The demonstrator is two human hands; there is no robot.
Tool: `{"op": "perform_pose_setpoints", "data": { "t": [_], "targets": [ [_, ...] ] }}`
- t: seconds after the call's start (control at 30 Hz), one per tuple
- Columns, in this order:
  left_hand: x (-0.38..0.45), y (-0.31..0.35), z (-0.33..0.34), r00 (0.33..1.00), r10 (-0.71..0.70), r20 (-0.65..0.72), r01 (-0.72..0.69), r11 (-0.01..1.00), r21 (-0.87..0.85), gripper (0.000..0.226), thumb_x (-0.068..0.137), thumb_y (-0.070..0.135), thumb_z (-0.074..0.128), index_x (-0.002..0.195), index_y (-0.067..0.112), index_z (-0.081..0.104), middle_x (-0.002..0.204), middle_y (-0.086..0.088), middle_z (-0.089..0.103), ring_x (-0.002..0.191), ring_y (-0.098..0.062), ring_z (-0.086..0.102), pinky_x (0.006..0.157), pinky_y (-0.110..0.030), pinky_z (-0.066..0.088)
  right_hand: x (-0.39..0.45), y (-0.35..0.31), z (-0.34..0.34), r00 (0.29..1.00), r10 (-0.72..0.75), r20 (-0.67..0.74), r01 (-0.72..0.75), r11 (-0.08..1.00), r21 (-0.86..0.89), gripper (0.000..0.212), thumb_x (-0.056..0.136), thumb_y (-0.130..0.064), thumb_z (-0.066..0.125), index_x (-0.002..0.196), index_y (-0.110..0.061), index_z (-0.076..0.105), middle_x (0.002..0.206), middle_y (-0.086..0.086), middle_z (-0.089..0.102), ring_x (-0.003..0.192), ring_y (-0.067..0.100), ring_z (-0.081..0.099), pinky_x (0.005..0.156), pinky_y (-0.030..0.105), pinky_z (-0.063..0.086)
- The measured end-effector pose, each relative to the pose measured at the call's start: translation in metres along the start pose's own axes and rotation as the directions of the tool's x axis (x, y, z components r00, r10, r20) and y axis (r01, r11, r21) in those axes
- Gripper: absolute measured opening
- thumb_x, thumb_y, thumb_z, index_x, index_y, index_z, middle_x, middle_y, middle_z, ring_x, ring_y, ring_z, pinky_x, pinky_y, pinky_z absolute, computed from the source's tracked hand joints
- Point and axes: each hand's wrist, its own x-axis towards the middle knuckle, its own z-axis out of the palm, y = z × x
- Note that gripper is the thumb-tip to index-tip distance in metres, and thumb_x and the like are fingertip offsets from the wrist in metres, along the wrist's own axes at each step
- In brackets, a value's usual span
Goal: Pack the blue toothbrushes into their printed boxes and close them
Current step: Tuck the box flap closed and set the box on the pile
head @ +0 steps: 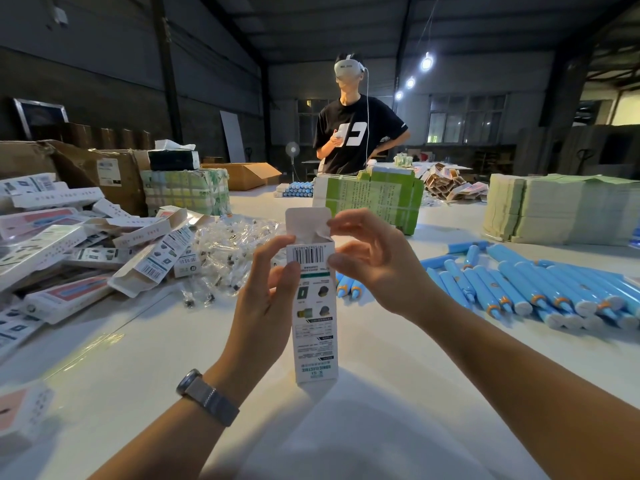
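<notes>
White printed box, upright above the near centre of the counter, top flap open and standing up. Left hand wrapped round the box's left side, thumb on the barcode panel, fingers curled behind. Right hand at the box's top right corner, thumb and forefinger pinching a small side flap, other fingers loosely bent. Watch on the left wrist. Blue toothbrushes heaped on the counter to the right, a few more just behind the box. Pile of boxes at left, some open-ended, with clear plastic packets beside them. Green-printed stacks and pale stacks further back. Far across the counter, a person in a black T-shirt wearing a white headset. Cannot tell whether a toothbrush is inside the held box.
</notes>
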Motion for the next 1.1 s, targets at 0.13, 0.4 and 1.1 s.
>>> {"op": "perform_pose_setpoints", "data": {
  "t": [0.13, 0.4, 1.1],
  "targets": [
    [0.001, 0.000, 0.001, 1.000, -0.014, 0.009, 0.014, 1.000, -0.013, 0.026, 0.097, 0.043, 0.038, 0.113, 0.065, 0.038, 0.107, 0.020, 0.070, 0.092, -0.012, 0.070, 0.063, -0.026, 0.059, 0.001, -0.001, -0.004, 0.999, 0.031, 0.017, -0.031, 0.999, 0.017, 0.058, 0.087, -0.003, 0.069, 0.124, -0.043, 0.047, 0.103, -0.021, 0.067, 0.089, 0.008, 0.068, 0.075, 0.024, 0.055],
    [-0.002, 0.002, 0.004, 1.000, -0.002, -0.023, 0.001, 0.999, -0.044, 0.022, 0.099, 0.045, 0.039, 0.116, 0.058, 0.035, 0.102, 0.013, 0.071, 0.088, -0.012, 0.070, 0.065, -0.023, 0.057, 0.002, -0.006, -0.004, 0.996, 0.029, 0.082, -0.027, 0.999, -0.022, 0.028, 0.091, 0.000, 0.061, 0.100, -0.026, 0.064, 0.108, -0.004, 0.070, 0.094, 0.014, 0.067, 0.078, 0.037, 0.060],
    [-0.003, 0.004, 0.003, 0.999, 0.041, -0.011, -0.041, 0.999, -0.022, 0.027, 0.098, 0.036, 0.044, 0.108, 0.060, 0.039, 0.093, -0.002, 0.067, 0.083, -0.020, 0.070, 0.067, -0.040, 0.061, 0.006, -0.011, 0.001, 0.999, -0.031, 0.020, 0.033, 0.988, -0.149, 0.010, 0.085, -0.022, 0.071, 0.089, -0.024, 0.063, 0.106, 0.008, 0.071, 0.085, 0.019, 0.073, 0.064, 0.046, 0.061]
  ]
}}
